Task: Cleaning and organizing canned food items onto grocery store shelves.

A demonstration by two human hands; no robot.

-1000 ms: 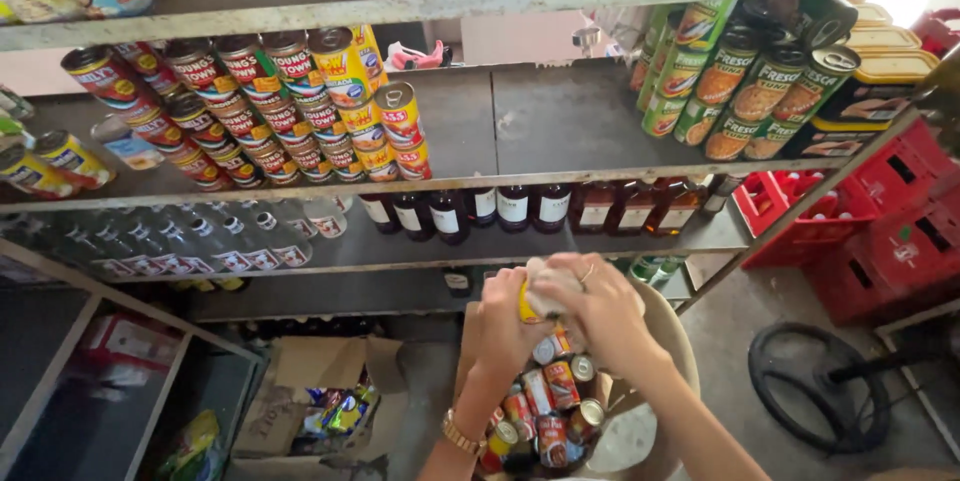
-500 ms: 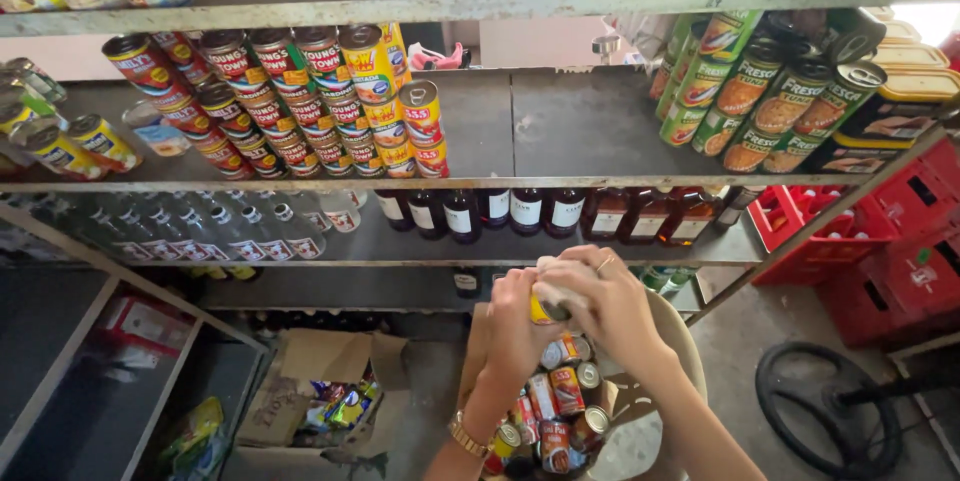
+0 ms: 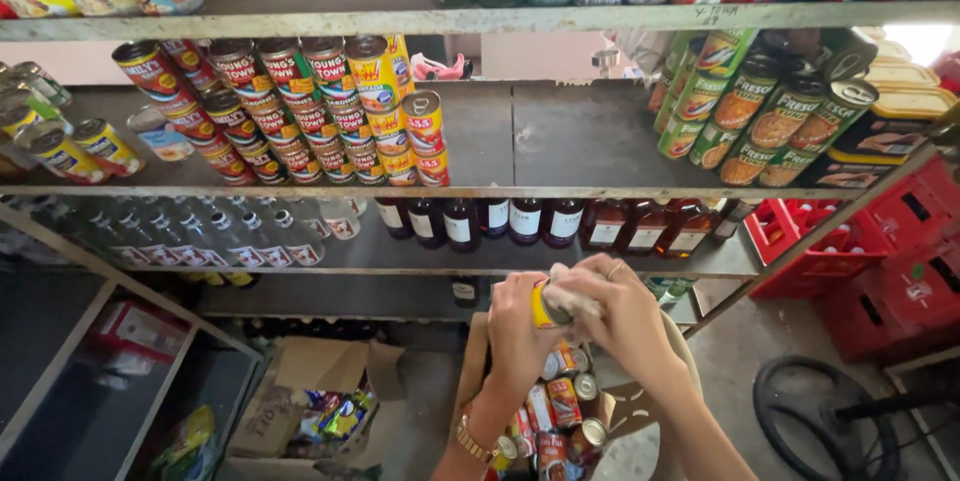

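Looking down from the head cam, I've got both hands up in front of the shelving, meeting around one small can (image 3: 547, 306) with a yellow label. My left hand (image 3: 515, 336) is wrapped around the can from the left, fingers curled shut on its side, with a gold watch (image 3: 473, 439) on that wrist. My right hand (image 3: 618, 316) comes over from the right, knuckles up, fingers closed on a pale cloth (image 3: 575, 296) pressed against the can's top; there's a ring on one finger. Both forearms rise from the bottom edge and angle in toward each other. The can sits held in mid-air, just above a cardboard box (image 3: 478, 361) packed with more red-labelled tins (image 3: 562, 403). Behind the hands, the middle metal shelf (image 3: 520, 131) has rows of stacked red and yellow cans on the left and green-labelled ones on the right, with dark bottles (image 3: 525, 219) lined up on the shelf below. Red crates (image 3: 890, 271) are off to the right.
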